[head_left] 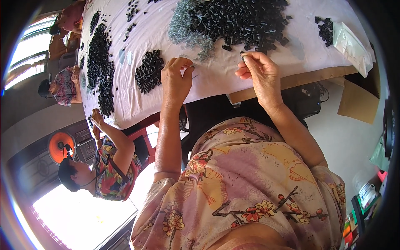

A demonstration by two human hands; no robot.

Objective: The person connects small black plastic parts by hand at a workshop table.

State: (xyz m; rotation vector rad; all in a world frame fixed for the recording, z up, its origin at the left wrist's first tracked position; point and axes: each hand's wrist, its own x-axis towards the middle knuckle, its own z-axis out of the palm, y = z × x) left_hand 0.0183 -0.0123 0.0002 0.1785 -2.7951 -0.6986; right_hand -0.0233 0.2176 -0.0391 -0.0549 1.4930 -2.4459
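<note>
My left hand (pixel 176 79) is over the white-covered table, its thumb and forefinger closed in a pinch. What they hold, if anything, is too small to make out. To its right, my right hand (pixel 262 77) pinches a small black tubular piece at the thumb and fingertips. Beyond my hands lies a big heap of short black tubular pieces (pixel 246 23). A tangled pile of thin grey metal parts (pixel 185 29) touches that heap's left side. Beside my left hand sits a smaller pile of black pieces (pixel 149 71).
More black pieces (pixel 100 62) spread along the table's left part. At the right, a white plastic bag (pixel 352 48) lies by a small black cluster. A cardboard box (pixel 358 100) stands below the table edge. Other people sit at left, one (pixel 110 166) near an orange fan (pixel 61 146).
</note>
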